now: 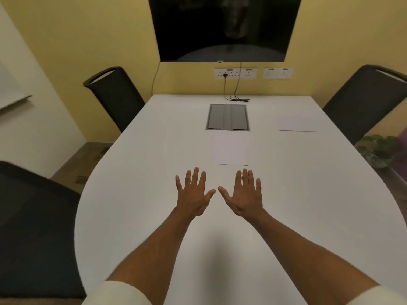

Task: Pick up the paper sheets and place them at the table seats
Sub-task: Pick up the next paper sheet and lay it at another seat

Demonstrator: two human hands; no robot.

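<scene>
A person's two bare hands are stretched out, backs up, over the middle of a white table [136, 194] with a rounded near end. The left hand [193, 194] and the right hand [245, 195] are side by side, fingers spread wide and straight, thumbs angled toward each other with a small gap between the tips. Neither hand grips anything. Whether the palms rest on the tabletop or hover just above it cannot be told.

One paper sheet [229, 148] lies flat on the table's centre line, just beyond the fingertips of the right hand [250, 172]; its near edge is close to them but not touching. The sheet's far edge meets a grey cable hatch [228, 117] set into the tabletop. A second paper sheet [300, 123] lies flat near the table's right edge, toward the far right corner, in front of a black chair [361, 100] and well apart from both hands.

Another black chair [115, 95] stands at the table's left edge near the far left corner, and a third [33, 227] at the near left. A black cable [239, 98] lies coiled at the table's far edge beneath wall sockets [235, 73] and a dark screen [224, 27]. Rolled cream sleeves [116, 293] show at the bottom of the view.
</scene>
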